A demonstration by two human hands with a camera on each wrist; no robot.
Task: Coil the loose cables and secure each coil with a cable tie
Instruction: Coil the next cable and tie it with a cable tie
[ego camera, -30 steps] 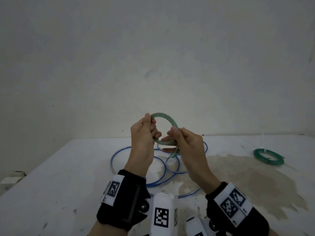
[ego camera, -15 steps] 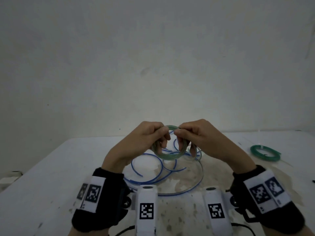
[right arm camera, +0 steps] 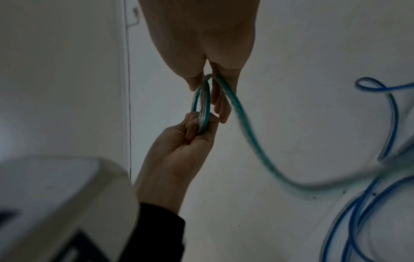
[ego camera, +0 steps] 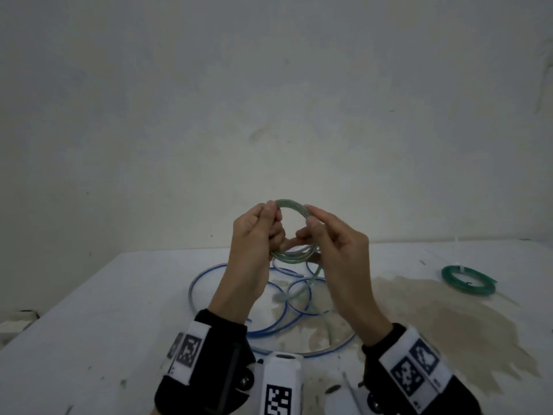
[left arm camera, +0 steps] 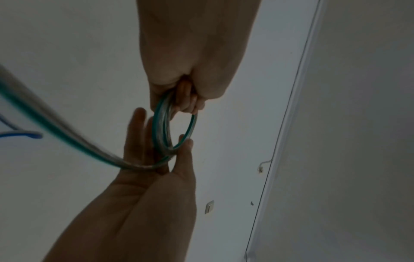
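Spanning both hands (ego camera: 299, 235), green coil (ego camera: 294, 256)

Right hand (right arm camera: 208, 53) at top of frame, fingers curled down round the upper part of a small green coil (right arm camera: 202, 104), seen nearly edge-on. Left hand (right arm camera: 179, 150) comes up from below, black cuff at the wrist, pinching the coil's lower part between thumb and fingers. Green tail (right arm camera: 251, 134) runs blurred from the right hand down to the right toward the desk (right arm camera: 291, 221), where blue cable (right arm camera: 367, 203) lies in loops.
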